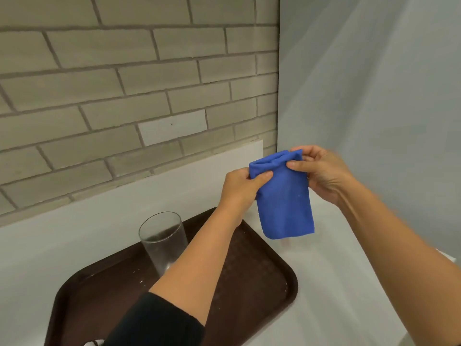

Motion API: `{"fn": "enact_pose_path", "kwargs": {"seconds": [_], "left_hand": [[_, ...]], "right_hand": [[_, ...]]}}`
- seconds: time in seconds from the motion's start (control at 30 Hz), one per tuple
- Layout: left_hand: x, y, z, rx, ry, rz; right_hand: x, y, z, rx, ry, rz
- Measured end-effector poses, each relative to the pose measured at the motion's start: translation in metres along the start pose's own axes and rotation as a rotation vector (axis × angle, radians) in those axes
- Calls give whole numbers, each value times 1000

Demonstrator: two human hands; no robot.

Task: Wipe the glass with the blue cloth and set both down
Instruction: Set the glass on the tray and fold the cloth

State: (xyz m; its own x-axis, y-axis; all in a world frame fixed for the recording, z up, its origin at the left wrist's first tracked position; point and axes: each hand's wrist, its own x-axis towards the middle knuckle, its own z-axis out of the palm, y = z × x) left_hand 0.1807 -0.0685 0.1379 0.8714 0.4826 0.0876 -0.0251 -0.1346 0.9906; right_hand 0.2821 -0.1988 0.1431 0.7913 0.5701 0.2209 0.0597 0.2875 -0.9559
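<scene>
A folded blue cloth [283,196] hangs in the air above the white counter, to the right of the tray. My left hand [239,187] pinches its upper left corner and my right hand [321,173] pinches its upper right edge. A tall clear glass [163,240] stands upright on the dark brown tray [262,275], to the left of my left forearm, which hides part of its base. Neither hand touches the glass.
The tray lies on a white counter [336,283] with a low white backsplash. A grey brick wall [124,96] rises behind it and a plain pale wall [374,83] stands on the right. Small white specks dot the tray.
</scene>
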Motion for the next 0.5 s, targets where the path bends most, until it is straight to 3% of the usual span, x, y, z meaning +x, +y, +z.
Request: {"fn": "enact_pose_path", "kwargs": {"seconds": [0.17,0.27,0.37,0.5], "left_hand": [[22,-21,23,-207,-253,-188],[36,-44,32,-241,-273,-302],[59,-71,31,-101,-137,-410],[97,-105,20,406,-42,-403]], "right_hand": [[16,2,-49,-91,-105,136],[36,23,-65,-164,-163,274],[64,66,-64,-256,-165,431],[97,127,-48,-345,-177,557]]}}
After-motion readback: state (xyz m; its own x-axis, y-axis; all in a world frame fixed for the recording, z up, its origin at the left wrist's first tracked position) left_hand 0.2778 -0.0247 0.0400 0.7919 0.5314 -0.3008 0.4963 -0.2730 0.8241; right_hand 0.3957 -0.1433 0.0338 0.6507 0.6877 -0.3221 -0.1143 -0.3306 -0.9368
